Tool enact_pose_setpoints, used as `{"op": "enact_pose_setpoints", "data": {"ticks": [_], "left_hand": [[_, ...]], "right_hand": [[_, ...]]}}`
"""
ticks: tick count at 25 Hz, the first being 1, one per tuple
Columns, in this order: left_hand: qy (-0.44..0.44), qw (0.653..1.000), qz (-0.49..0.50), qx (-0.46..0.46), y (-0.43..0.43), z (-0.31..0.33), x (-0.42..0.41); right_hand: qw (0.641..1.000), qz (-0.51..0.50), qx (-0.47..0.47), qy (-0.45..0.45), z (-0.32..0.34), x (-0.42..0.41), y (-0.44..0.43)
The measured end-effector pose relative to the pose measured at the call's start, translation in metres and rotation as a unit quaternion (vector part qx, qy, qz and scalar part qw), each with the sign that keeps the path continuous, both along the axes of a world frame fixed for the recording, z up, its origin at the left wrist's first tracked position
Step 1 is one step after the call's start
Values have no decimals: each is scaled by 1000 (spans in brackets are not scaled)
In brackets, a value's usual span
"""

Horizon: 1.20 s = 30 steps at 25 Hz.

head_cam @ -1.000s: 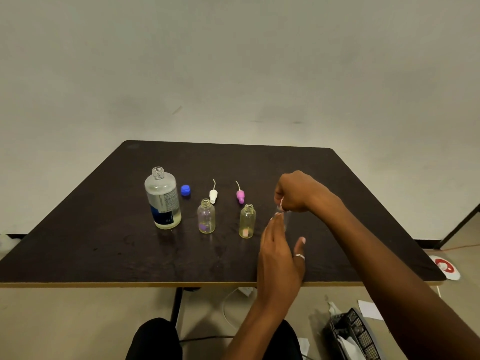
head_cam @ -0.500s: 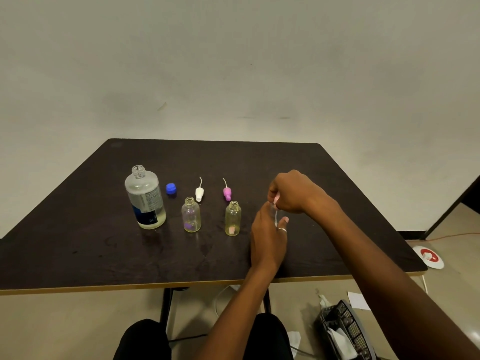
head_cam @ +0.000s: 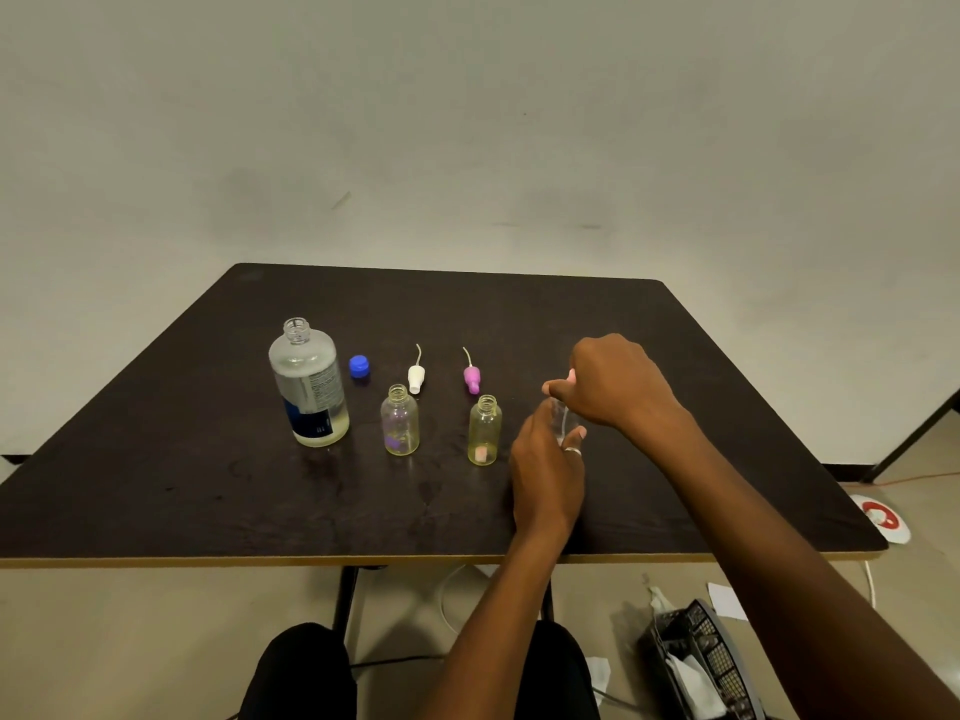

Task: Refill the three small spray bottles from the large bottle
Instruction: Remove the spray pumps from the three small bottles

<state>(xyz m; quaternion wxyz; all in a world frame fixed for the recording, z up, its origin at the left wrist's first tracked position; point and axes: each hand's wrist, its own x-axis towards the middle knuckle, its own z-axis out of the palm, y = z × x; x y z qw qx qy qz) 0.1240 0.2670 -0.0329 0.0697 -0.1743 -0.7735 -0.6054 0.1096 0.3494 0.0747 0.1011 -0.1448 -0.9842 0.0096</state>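
The large clear bottle [head_cam: 308,384] stands uncapped at the table's left, its blue cap [head_cam: 359,366] beside it. Two small open bottles stand in a row: one with a purple label [head_cam: 399,421] and a yellowish one [head_cam: 484,431]. Behind them lie a white spray top [head_cam: 415,376] and a pink spray top [head_cam: 471,377]. My left hand [head_cam: 545,472] grips the third small clear bottle [head_cam: 562,419], mostly hidden by my fingers. My right hand [head_cam: 609,381] pinches that bottle's spray top just above its neck; a thin tube shows inside the bottle.
The dark table [head_cam: 156,485] has a light front edge. On the floor at the right sit a black mesh basket [head_cam: 701,662] with paper, a round red-and-white object [head_cam: 881,518] and a cable. My knees show below the table.
My left hand moved from open beside the third bottle to wrapped around it. My right hand stayed on the spray top over the neck. The camera shifted slightly.
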Motion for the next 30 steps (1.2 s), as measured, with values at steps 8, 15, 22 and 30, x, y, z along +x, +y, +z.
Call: {"op": "enact_pose_setpoints", "data": {"ticks": [8,15,22,30], "left_hand": [[-7,1000,-1,-7,-2,-1,-2],[1,1000,-2,-7,-2,-1,-2],[-4,1000,-2,-7,-2,0,-1],[0,1000,4,-26,-2,-1,-1]], "right_hand": [[987,123,-45,-96,14,2,7],[996,51,-3,-66,18,0,8],[995,52,20,-77,15,-4,-1],[976,148,-32,-159,26,-5,1]]}}
